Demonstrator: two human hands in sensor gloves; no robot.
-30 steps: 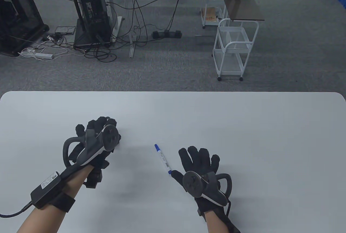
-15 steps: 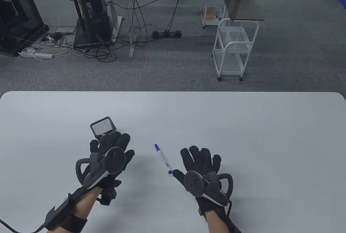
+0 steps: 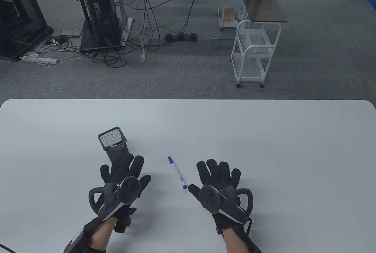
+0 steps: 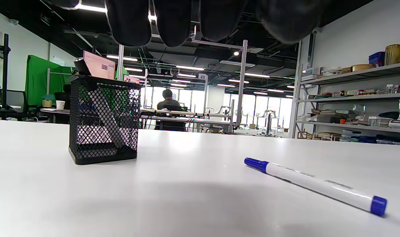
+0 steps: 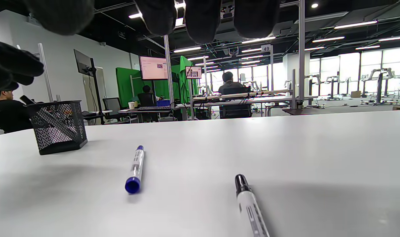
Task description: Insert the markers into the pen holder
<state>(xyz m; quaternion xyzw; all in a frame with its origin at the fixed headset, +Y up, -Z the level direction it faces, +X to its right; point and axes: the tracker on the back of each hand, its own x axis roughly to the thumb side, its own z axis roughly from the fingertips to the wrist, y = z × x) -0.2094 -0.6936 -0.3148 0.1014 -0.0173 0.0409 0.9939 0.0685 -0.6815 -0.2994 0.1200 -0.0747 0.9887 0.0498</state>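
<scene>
One marker (image 4: 103, 113) leans inside the mesh pen holder (image 3: 113, 141); at its four o'clock the blue marker (image 3: 177, 172) lies between left hand (image 3: 124, 173) and right hand (image 3: 217, 176), both spread, seemingly empty, ready to grasp.

Holder (image 3: 113, 143) at table's (image 3: 264, 135) left, one marker (image 4: 101, 108) inside; another marker (image 3: 177, 173) lying right of it.

Open-plan robotics lab or office, grey carpet floor (image 3: 188, 71), black computer tower (image 3: 101, 15) amid tangled cables at 11 o'clock, white wire trolley (image 3: 254, 53) at 1 o'clock, green backdrop screen (image 5: 127, 85), metal storage shelves (image 4: 354, 98), seated workers at desks (image 5: 231, 98).
</scene>
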